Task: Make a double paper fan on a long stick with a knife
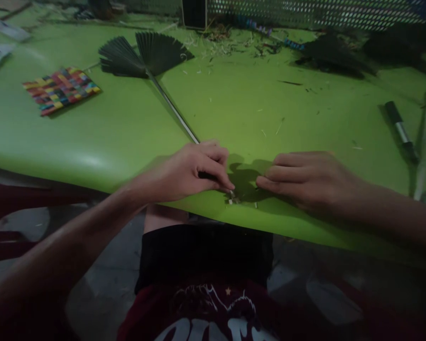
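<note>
A dark pleated fan-shaped leaf [163, 52] lies on the green table, its long thin stem [173, 110] running down toward me. My left hand [199, 168] is closed around the lower part of this stem, and a pale tip shows at the fingertips. Small pale shavings [230, 201] lie just below those fingertips, near the table's front edge. To the right, apart from the stem, my right hand [298, 177] is closed in a pinch over the tabletop. A tiny dark bit shows at its fingertips, too small to name.
A colourful woven mat [62, 91] lies at left on the green table [234, 118]. At right are a black-and-silver pen-like tool [399, 125] and a thin stick [421, 156]. Toward the back are scattered shavings [220, 45], a dark upright box [194, 13] and another dark leaf [332, 54].
</note>
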`<action>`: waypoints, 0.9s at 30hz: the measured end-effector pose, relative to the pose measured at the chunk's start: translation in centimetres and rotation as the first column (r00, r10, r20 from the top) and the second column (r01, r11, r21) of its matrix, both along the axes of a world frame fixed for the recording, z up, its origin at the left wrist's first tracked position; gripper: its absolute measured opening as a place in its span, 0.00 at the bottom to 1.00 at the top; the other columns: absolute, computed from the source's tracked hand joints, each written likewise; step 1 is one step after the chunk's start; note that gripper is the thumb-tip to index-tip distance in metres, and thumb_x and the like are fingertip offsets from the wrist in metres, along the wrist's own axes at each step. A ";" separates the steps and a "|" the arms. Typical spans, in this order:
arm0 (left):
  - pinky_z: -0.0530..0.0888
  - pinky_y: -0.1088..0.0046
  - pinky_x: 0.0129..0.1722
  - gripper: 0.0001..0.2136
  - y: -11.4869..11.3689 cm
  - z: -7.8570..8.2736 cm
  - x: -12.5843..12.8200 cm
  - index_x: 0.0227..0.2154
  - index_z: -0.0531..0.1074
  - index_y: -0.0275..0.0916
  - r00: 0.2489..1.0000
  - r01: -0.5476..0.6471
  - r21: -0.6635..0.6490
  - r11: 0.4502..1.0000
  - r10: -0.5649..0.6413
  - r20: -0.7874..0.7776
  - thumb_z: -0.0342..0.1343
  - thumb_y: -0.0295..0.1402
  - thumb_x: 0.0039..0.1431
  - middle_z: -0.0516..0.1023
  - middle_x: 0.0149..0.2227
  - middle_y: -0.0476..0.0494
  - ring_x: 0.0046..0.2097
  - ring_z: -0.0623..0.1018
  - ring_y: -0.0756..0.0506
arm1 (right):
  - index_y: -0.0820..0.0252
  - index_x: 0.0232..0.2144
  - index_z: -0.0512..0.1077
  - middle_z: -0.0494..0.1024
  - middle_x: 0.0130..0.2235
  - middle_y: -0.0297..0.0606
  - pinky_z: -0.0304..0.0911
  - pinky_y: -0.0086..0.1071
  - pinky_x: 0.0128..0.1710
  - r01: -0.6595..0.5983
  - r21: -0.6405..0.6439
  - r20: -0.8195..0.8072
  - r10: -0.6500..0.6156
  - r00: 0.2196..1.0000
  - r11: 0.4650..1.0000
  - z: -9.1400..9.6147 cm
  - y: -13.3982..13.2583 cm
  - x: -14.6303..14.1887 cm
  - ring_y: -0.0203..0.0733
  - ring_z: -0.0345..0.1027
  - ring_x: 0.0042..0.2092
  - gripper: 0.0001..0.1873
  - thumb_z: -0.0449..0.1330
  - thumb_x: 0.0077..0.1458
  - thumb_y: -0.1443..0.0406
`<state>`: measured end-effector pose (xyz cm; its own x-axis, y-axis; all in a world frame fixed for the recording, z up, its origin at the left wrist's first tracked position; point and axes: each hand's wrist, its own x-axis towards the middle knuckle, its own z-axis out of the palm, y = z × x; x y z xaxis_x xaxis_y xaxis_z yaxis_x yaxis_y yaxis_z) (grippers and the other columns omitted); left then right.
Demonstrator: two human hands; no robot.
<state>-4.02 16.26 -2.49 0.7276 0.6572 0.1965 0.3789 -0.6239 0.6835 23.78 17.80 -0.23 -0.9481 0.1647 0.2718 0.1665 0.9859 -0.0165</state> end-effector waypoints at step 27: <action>0.69 0.69 0.39 0.06 -0.3 0.0 0.2 0.33 0.82 0.42 0.999 -0.019 0.049 0.999 0.017 0.031 0.60 0.34 0.62 0.74 0.32 0.45 0.38 0.73 0.46 | 0.64 0.45 0.73 0.78 0.34 0.39 0.60 0.35 0.32 -0.050 -0.050 -0.054 0.048 0.997 0.997 -0.1 0.2 -0.3 0.39 0.66 0.34 0.12 0.50 0.67 0.70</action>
<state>-3.83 16.01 -2.45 0.7089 0.6592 0.2509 0.3699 -0.6504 0.6635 23.51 18.01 -0.36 -0.9401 0.1331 0.3139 0.1155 0.9905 -0.0743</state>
